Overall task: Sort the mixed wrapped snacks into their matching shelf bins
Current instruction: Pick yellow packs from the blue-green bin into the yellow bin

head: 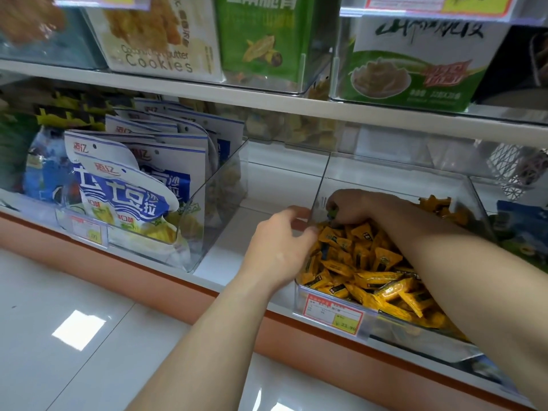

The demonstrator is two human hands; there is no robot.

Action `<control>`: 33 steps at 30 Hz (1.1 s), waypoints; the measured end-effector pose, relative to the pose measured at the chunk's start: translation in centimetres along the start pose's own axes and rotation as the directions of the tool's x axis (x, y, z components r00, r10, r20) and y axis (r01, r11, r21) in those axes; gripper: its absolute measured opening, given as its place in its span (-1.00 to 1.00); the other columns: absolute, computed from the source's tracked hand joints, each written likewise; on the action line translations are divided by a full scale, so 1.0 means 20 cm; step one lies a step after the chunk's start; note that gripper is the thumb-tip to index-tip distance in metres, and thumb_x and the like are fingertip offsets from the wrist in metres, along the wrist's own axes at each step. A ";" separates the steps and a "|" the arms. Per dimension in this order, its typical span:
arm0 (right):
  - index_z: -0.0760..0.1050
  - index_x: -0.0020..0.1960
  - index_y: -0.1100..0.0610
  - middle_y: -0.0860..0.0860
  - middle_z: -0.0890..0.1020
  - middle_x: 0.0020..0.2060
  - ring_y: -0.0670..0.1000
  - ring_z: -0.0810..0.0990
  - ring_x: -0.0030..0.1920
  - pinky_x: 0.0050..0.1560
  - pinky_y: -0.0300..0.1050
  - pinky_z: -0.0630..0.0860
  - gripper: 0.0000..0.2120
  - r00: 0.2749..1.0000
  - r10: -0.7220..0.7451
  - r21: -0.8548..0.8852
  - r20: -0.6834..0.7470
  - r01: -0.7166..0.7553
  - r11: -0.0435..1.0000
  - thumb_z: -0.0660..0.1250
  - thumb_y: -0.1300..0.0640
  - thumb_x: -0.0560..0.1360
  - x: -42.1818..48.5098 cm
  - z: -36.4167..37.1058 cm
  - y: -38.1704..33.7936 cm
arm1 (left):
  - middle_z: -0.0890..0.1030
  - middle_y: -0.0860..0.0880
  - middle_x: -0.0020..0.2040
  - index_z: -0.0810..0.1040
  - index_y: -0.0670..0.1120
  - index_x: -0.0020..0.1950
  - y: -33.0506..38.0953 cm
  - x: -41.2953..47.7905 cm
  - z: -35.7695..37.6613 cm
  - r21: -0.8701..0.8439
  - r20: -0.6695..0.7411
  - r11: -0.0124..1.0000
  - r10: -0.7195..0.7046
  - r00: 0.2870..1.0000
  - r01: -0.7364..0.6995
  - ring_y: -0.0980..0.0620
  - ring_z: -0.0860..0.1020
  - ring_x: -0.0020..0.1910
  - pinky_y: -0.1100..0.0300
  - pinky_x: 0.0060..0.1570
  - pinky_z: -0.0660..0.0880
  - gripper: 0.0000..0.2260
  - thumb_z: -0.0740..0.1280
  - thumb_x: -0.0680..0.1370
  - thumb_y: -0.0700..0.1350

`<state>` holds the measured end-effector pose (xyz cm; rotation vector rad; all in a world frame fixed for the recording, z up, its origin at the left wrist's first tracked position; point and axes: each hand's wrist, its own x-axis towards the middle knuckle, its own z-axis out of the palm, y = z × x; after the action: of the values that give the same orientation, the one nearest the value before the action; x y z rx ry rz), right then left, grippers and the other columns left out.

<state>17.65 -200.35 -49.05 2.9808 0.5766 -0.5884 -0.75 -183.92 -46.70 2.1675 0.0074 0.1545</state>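
Head view: lower shelf, clear bin (400, 175) heaped with yellow wrapped snacks (370, 271). Right hand (355, 206) is inside the bin over the pile, at the rear left corner. Its fingers are curled and pinch a small dark green packet (332, 215) just above the yellow heap. Left hand (278, 244) is outside the bin at its left wall, with fingers and thumb curled onto the wall's top edge, gripping it. Red and yellow price tag (333, 313) is on the bin front. A strip of white shelf separates this bin from the neighbouring bin (213, 197) to the left, which holds upright blue and white bags (133, 188). Shelf above carries a cookie box (160, 40) and a green box (267, 40). White tiled floor (89, 336) below.
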 end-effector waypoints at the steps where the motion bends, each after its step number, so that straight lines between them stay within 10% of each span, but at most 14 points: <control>1: 0.51 0.33 0.12 0.08 0.56 0.23 0.10 0.54 0.15 0.14 -0.04 0.52 -0.54 1.000 -0.014 0.026 -0.005 0.014 1.000 0.46 0.00 0.48 0.00 -0.01 0.00 | 0.61 0.15 0.07 0.57 0.10 0.25 0.00 0.00 0.00 0.000 0.003 1.000 0.000 1.000 0.000 0.10 0.58 0.04 0.21 0.05 0.49 -0.76 0.31 0.59 0.02; 17: 0.53 0.00 -0.18 -0.24 0.58 -0.05 -0.23 0.52 -0.02 -0.08 -0.26 0.39 -0.88 0.822 0.042 0.495 -0.569 0.302 0.815 0.36 0.04 0.55 -0.96 -0.12 0.24 | 0.59 0.03 0.21 0.56 0.05 0.31 0.19 -0.07 -0.01 0.177 -0.142 0.973 0.172 0.975 -0.146 0.02 0.53 0.19 0.05 0.17 0.49 -0.66 0.35 0.53 -0.03; 23: 0.50 0.00 -0.02 -0.04 0.64 -0.12 0.04 0.59 -0.11 -0.13 -0.11 0.45 -0.94 0.585 0.409 0.529 -0.700 0.039 0.848 0.36 0.09 0.54 -1.37 0.05 0.64 | 0.60 0.00 0.19 0.57 0.08 0.28 0.32 -0.12 0.15 0.341 -0.018 0.907 0.270 0.963 -0.248 -0.08 0.57 0.14 0.03 0.04 0.54 -0.69 0.34 0.54 0.02; 28: 0.49 0.32 0.00 0.15 0.54 0.29 0.26 0.54 0.21 0.19 0.07 0.50 -0.57 0.731 0.496 0.323 -0.469 -0.380 0.867 0.28 -0.20 0.54 -1.38 0.08 0.74 | 0.50 -0.18 0.29 0.27 -0.05 0.51 0.28 -0.10 0.36 0.465 0.173 0.873 0.074 0.982 -0.147 -0.25 0.51 0.24 -0.01 0.14 0.47 -0.41 0.28 0.56 0.17; 33: 0.51 0.27 -0.12 -0.04 0.56 0.27 0.15 0.49 0.26 0.23 0.10 0.37 -0.55 0.650 0.285 0.062 -0.705 -0.344 0.937 0.20 -0.27 0.47 -1.24 -0.02 0.50 | 0.48 -0.18 0.39 0.12 -0.02 0.57 0.20 -0.03 0.40 0.451 0.290 0.890 -0.223 0.931 0.073 -0.23 0.50 0.29 -0.05 0.21 0.48 -0.25 0.10 0.53 0.41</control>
<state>0.25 -218.26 -39.71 3.0320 0.0587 0.6382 -0.71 -192.79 -48.03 2.6030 0.0170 -0.3417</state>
